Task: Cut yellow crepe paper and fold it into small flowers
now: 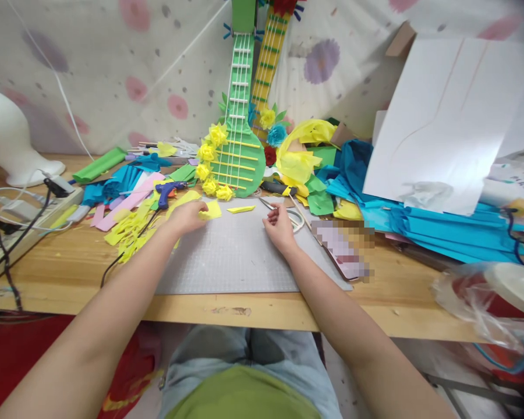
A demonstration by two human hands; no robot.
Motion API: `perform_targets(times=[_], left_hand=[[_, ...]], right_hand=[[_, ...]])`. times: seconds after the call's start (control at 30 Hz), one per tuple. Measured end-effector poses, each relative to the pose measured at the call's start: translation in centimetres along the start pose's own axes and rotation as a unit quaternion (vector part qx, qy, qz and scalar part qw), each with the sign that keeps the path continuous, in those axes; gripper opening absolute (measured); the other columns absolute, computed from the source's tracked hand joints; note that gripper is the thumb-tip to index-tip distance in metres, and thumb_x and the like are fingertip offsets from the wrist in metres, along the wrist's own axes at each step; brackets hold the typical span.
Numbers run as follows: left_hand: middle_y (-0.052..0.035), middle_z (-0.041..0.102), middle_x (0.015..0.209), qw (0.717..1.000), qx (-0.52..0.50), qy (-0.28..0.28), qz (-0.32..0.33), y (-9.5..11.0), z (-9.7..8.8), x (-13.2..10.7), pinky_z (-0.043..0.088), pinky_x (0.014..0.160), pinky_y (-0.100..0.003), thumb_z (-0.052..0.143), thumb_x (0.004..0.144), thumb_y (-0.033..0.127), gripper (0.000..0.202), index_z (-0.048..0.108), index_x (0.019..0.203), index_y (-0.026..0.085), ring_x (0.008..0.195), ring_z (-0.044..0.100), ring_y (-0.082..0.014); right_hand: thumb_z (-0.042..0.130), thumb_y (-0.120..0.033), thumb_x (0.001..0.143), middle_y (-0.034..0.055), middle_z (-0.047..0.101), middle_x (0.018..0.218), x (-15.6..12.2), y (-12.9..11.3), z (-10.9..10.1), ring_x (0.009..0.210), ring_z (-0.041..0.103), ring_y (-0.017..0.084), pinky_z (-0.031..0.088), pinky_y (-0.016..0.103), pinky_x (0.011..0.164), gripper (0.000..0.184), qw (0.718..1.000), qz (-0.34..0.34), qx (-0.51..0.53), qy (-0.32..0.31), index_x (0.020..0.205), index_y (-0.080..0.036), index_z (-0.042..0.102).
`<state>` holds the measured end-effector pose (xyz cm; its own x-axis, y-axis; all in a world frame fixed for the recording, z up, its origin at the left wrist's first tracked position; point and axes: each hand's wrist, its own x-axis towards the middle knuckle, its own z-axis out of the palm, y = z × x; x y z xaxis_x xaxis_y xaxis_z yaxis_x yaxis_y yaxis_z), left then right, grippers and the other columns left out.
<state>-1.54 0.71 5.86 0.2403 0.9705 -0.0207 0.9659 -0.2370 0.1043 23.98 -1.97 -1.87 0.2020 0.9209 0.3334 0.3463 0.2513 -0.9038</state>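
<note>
Between the fingers of my left hand [187,217] is a small piece of yellow paper [212,210], held over the grey cutting mat [227,262]. A folded yellow strip [241,209] lies on the mat between my two hands. My right hand [280,226] is curled around a pair of scissors [297,221]; the blades point up and left, and the pale handle loops show beside the hand. Behind the mat leans a green paper lute-like instrument [244,157] with white strings and yellow paper flowers [207,152] along its left side.
A blue glue gun [168,192] lies among yellow paper scraps [131,230] at left. A phone [340,250], partly pixelated, rests by the mat's right edge. Blue crepe paper [441,224] and a white board [441,116] stand right. A power strip [30,233] is far left.
</note>
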Motion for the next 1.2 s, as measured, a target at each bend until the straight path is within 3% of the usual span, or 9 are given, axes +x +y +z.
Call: perform_targets(times=[0.27, 0.57, 0.67, 0.77, 0.83, 0.9, 0.97, 1.07, 1.2], left_hand=[[-0.0073, 0.061, 0.109, 0.998, 0.059, -0.004, 0.013, -0.3, 0.8, 0.0, 0.042, 0.077, -0.027, 0.049, 0.067, 0.017, 0.039, 0.057, 0.105, 0.021, 0.099, 0.056, -0.0222], [-0.0068, 0.064, 0.102, 0.995, 0.071, 0.063, -0.039, -0.1, 2.1, 0.0, 0.043, 0.072, -0.029, 0.041, 0.077, 0.02, 0.025, 0.059, 0.094, 0.021, 0.093, 0.058, -0.0212], [-0.0066, 0.064, 0.099, 0.991, 0.052, 0.108, -0.057, -0.2, 2.8, -0.1, 0.042, 0.071, -0.029, 0.04, 0.08, 0.025, 0.024, 0.06, 0.092, 0.021, 0.093, 0.058, -0.0209], [-0.0072, 0.064, 0.099, 0.977, 0.011, 0.205, -0.065, -0.1, 3.2, -0.2, 0.041, 0.072, -0.029, 0.036, 0.083, 0.025, 0.028, 0.06, 0.094, 0.02, 0.093, 0.058, -0.0201], [-0.0079, 0.064, 0.099, 0.962, -0.004, 0.267, -0.051, 0.4, 3.2, -0.4, 0.041, 0.073, -0.03, 0.035, 0.084, 0.025, 0.029, 0.06, 0.095, 0.019, 0.094, 0.057, -0.0205], [-0.0082, 0.065, 0.098, 0.957, -0.002, 0.29, -0.002, 1.6, 3.2, -0.7, 0.04, 0.074, -0.031, 0.037, 0.083, 0.023, 0.027, 0.061, 0.093, 0.019, 0.095, 0.056, -0.0213], [-0.0086, 0.065, 0.094, 0.958, 0.01, 0.28, 0.061, 3.3, 3.5, -1.0, 0.04, 0.074, -0.032, 0.039, 0.082, 0.021, 0.024, 0.062, 0.089, 0.018, 0.093, 0.056, -0.0218], [-0.0096, 0.065, 0.086, 0.967, 0.028, 0.223, 0.119, 6.3, 4.3, -1.6, 0.041, 0.071, -0.033, 0.041, 0.079, 0.017, 0.022, 0.062, 0.084, 0.017, 0.087, 0.057, -0.0221], [-0.009, 0.065, 0.084, 0.976, 0.012, 0.16, 0.148, 8.6, 5.3, -2.5, 0.042, 0.069, -0.031, 0.041, 0.079, 0.014, 0.021, 0.062, 0.083, 0.017, 0.085, 0.058, -0.0207]], right_hand=[[0.052, -0.017, 0.063, -0.0023, 0.045, 0.079, -0.1, -0.3, -0.2, 0.062, 0.049, 0.009, 0.045, 0.028, 0.063, 0.043, 1.0, 0.01, -0.015, -0.006, 0.105, -0.018, 0.042], [0.051, -0.017, 0.064, -0.0019, 0.046, 0.078, -0.2, -0.8, -0.2, 0.062, 0.047, 0.009, 0.044, 0.027, 0.062, 0.04, 0.999, 0.018, -0.033, 0.001, 0.104, -0.018, 0.043], [0.051, -0.017, 0.065, -0.0014, 0.047, 0.079, -0.2, -0.7, -0.2, 0.062, 0.048, 0.01, 0.044, 0.027, 0.063, 0.04, 0.999, 0.016, -0.039, 0.0, 0.105, -0.018, 0.043], [0.05, -0.018, 0.067, -0.0008, 0.047, 0.08, -0.2, -0.6, -0.1, 0.063, 0.049, 0.01, 0.045, 0.027, 0.063, 0.04, 0.999, 0.008, -0.045, -0.002, 0.106, -0.017, 0.043], [0.05, -0.018, 0.068, 0.0005, 0.048, 0.082, -0.3, -0.6, -0.1, 0.065, 0.05, 0.01, 0.046, 0.027, 0.063, 0.041, 0.999, -0.006, -0.053, -0.01, 0.108, -0.017, 0.042], [0.051, -0.018, 0.067, 0.0039, 0.05, 0.091, -0.5, -1.0, -0.2, 0.073, 0.052, 0.013, 0.046, 0.028, 0.064, 0.045, 0.996, -0.042, -0.07, -0.025, 0.111, -0.018, 0.042], [0.053, -0.017, 0.066, 0.0084, 0.049, 0.107, -0.7, -1.5, -0.4, 0.086, 0.051, 0.016, 0.047, 0.03, 0.068, 0.052, 0.989, -0.098, -0.102, -0.05, 0.116, -0.02, 0.041], [0.053, -0.015, 0.067, 0.0101, 0.042, 0.125, -1.1, -2.3, -0.6, 0.106, 0.044, 0.021, 0.043, 0.038, 0.084, 0.059, 0.966, -0.178, -0.163, -0.093, 0.123, -0.023, 0.038], [0.046, -0.006, 0.068, 0.0073, 0.055, 0.113, -1.3, -2.5, -0.6, 0.106, 0.043, 0.021, 0.036, 0.039, 0.093, 0.059, 0.947, -0.189, -0.207, -0.155, 0.125, -0.02, 0.04]])
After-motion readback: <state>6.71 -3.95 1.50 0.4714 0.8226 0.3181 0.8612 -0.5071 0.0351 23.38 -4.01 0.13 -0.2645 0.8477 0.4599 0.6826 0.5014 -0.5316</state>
